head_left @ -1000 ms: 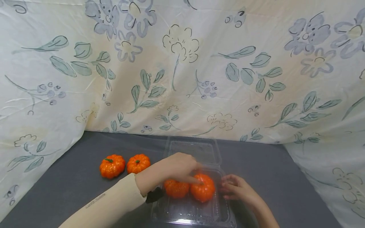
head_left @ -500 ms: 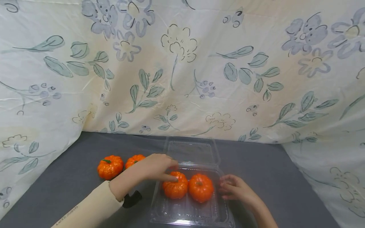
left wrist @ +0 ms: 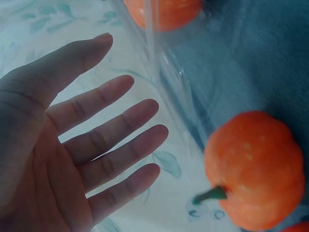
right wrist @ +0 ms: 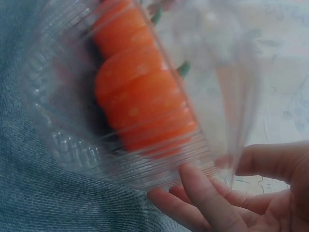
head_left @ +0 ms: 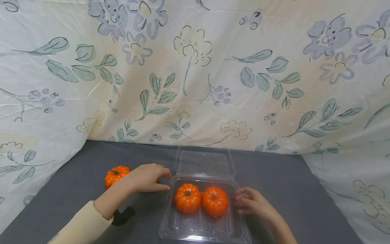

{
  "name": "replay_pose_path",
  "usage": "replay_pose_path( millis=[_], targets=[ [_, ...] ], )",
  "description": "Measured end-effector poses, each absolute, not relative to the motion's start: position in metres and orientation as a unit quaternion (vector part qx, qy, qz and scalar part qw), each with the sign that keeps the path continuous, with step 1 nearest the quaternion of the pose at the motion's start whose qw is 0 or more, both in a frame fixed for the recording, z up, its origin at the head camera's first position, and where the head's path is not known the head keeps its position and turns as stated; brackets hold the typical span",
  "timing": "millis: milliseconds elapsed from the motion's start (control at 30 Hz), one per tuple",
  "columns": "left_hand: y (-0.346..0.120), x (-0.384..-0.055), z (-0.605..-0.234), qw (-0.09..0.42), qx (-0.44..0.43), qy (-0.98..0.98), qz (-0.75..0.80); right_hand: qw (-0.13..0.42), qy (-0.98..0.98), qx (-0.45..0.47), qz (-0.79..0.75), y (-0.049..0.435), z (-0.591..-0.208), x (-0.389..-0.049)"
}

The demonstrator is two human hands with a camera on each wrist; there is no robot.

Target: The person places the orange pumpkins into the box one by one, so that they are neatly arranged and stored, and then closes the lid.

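Pumpkins (head_left: 215, 201), two orange ones, are sitting side by side inside a clear plastic clamshell container (head_left: 207, 227), its lid (head_left: 205, 164) lying back. The left hand (head_left: 148, 178) is hovering beside the container's left edge, fingers loosely parted and holding nothing; its forearm (head_left: 113, 194) is partly hiding another pumpkin (head_left: 116, 174). The right hand (head_left: 255, 204) is touching the container's right wall; whether it is pinching the rim is hard to tell through the blurred plastic.

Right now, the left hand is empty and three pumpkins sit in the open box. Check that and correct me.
Not three: the head view shows two pumpkins in the open box. The left hand is empty, as you said.
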State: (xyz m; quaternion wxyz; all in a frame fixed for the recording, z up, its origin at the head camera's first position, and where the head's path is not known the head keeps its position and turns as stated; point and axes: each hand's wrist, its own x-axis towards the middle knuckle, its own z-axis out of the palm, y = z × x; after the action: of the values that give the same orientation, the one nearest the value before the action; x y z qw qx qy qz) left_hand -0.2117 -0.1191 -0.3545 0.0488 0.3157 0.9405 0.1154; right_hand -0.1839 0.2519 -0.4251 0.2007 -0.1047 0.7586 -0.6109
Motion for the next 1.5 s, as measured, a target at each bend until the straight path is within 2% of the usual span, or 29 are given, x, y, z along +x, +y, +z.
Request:
replay_pose_path(
  millis=[467, 667, 900, 1500],
  targets=[
    [-0.154, -0.213, -0.355, 0.052, 0.272, 0.950, 0.141, 0.200, 0.755, -0.102, -0.616, 0.251, -0.424, -0.185],
    [-0.165, -0.211, -0.352, 0.034, 0.273, 0.950, 0.151, 0.201, 0.753, -0.101, -0.618, 0.251, -0.424, -0.185],
    [-0.171, -0.209, -0.351, 0.015, 0.271, 0.951, 0.146, 0.199, 0.756, -0.105, -0.615, 0.251, -0.424, -0.186],
    [-0.176, -0.213, -0.366, 0.007, 0.234, 0.963, 0.132, 0.197, 0.757, -0.104, -0.615, 0.250, -0.423, -0.185]
  ],
)
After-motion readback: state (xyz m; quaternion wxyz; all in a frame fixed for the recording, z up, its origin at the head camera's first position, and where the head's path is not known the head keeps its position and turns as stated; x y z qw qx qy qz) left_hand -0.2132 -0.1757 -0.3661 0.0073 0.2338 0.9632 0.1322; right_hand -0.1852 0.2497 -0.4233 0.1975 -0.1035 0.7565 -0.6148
